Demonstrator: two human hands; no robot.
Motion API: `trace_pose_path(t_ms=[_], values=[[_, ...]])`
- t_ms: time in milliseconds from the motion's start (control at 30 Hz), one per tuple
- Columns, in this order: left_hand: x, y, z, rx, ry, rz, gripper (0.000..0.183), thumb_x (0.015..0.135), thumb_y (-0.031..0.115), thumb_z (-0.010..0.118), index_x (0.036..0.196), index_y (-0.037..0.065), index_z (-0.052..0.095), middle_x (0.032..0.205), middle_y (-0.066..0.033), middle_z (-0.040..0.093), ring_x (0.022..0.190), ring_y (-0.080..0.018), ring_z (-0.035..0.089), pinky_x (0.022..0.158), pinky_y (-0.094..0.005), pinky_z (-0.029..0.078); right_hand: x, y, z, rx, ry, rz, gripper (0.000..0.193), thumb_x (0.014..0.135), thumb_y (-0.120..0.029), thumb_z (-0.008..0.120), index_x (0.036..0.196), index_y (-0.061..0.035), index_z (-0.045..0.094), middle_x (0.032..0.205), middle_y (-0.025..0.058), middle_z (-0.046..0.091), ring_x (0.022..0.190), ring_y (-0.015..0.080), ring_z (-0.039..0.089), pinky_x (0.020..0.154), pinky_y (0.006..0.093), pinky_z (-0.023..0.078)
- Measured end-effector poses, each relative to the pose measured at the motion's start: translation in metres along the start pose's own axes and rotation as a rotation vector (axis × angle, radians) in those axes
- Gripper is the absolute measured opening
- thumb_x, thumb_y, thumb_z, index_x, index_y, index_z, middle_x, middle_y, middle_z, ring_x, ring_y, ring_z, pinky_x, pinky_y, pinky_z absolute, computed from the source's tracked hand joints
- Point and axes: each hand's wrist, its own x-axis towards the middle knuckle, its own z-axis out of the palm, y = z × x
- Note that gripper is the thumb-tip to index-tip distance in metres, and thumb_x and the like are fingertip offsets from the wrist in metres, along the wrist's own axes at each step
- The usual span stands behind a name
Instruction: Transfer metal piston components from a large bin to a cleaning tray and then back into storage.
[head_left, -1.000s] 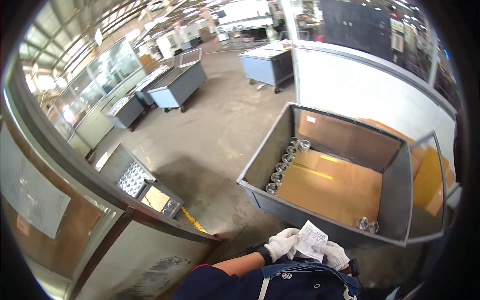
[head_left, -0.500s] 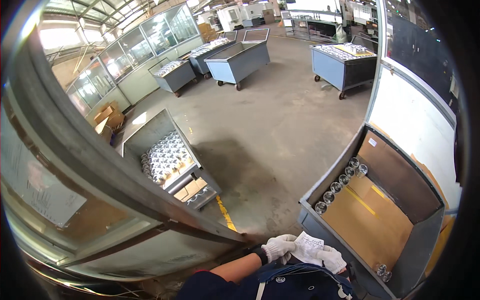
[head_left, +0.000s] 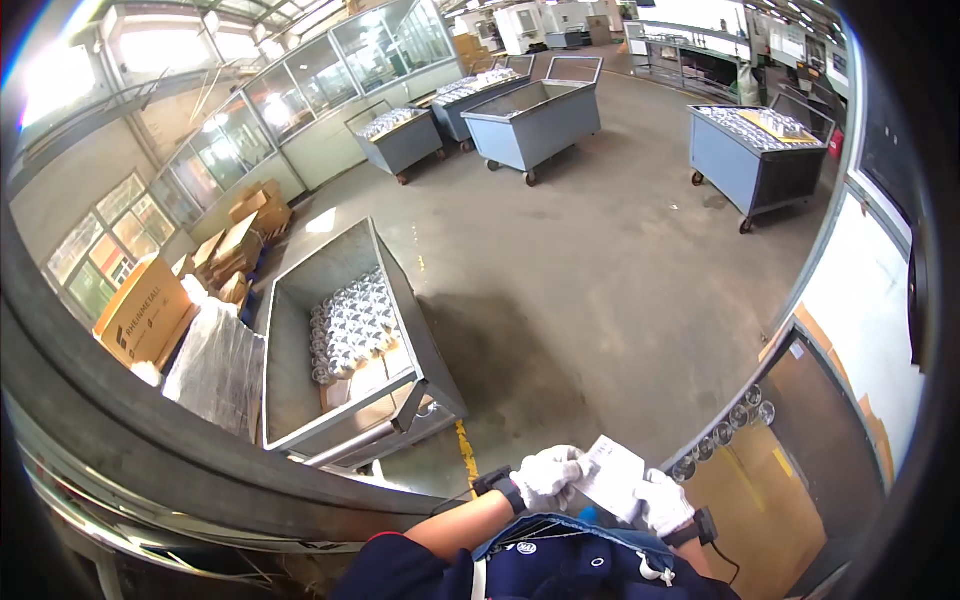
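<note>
In front of my body, at the bottom of the view, I hold a small white paper slip (head_left: 612,478). My left hand (head_left: 548,474), in a white knitted glove, pinches its left edge. My right hand (head_left: 663,503), gloved the same way, grips the opposite edge. The slip is tilted, and its markings are too faint to make out. Close on my right is a deep cart (head_left: 848,440) lined with brown cardboard. A row of round shiny metal parts (head_left: 721,433) stands along its far left side.
Ahead on the left, a grey metal cart (head_left: 285,375) holds many shiny metal parts (head_left: 355,325). Several blue wheeled carts (head_left: 525,135) stand farther back, with another cart (head_left: 735,165) at the right. A curved grey frame (head_left: 130,410) borders my left. Cardboard boxes (head_left: 145,310) and wrapped goods lie beyond it.
My view has shifted forward and left, so the left cart looks nearer and the cardboard-lined cart sits farther right. Both hands still hold the slip, now a little higher.
</note>
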Motion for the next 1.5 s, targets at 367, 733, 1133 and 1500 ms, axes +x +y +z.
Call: trace_pose_path(t_ms=[367, 733, 1133, 1500], values=[[0.054, 0.083, -0.065, -0.001, 0.164, 0.085, 0.021, 0.095, 0.025, 0.065, 0.098, 0.004, 0.063, 0.068, -0.0024, 0.06, 0.046, -0.011, 0.053, 0.039, -0.0255, 0.041, 0.148, -0.04, 0.052, -0.176, -0.047, -0.208, 0.013, 0.083, -0.016, 0.066, 0.088, -0.0043, 0.062, 0.078, 0.0078, 0.066, 0.074, 0.0238, 0.067, 0.072, 0.0334, 0.058], [0.113, 0.162, -0.158, -0.028, 0.11, 0.088, 0.025, 0.096, 0.031, 0.065, 0.099, 0.006, 0.063, 0.063, -0.0013, 0.058, 0.04, -0.0097, 0.049, 0.036, -0.0247, 0.039, 0.277, -0.077, 0.09, -0.117, 0.16, -0.135, 0.006, 0.084, -0.004, 0.065, 0.083, -0.0052, 0.059, 0.072, 0.0028, 0.062, 0.06, 0.0135, 0.061, 0.057, 0.0275, 0.052], [0.204, 0.236, -0.202, -0.127, 0.209, -0.072, 0.014, 0.093, 0.018, 0.062, 0.092, 0.004, 0.065, 0.063, 0.0022, 0.053, 0.047, -0.0065, 0.047, 0.043, -0.0227, 0.035, 0.408, -0.136, 0.082, -0.757, -0.008, -0.451, 0.009, 0.083, -0.007, 0.071, 0.089, -0.0019, 0.067, 0.078, 0.0077, 0.069, 0.066, 0.0163, 0.067, 0.06, 0.0319, 0.057], [0.361, 0.387, -0.218, -0.204, 0.305, 0.016, 0.022, 0.089, 0.019, 0.068, 0.103, 0.004, 0.062, 0.066, -0.0013, 0.058, 0.05, -0.0098, 0.052, 0.045, -0.0256, 0.042, 0.586, -0.322, 0.077, -0.444, -0.009, -0.048, 0.017, 0.088, -0.015, 0.066, 0.096, -0.0009, 0.067, 0.076, 0.0092, 0.069, 0.051, 0.0161, 0.064, 0.045, 0.03, 0.053]])
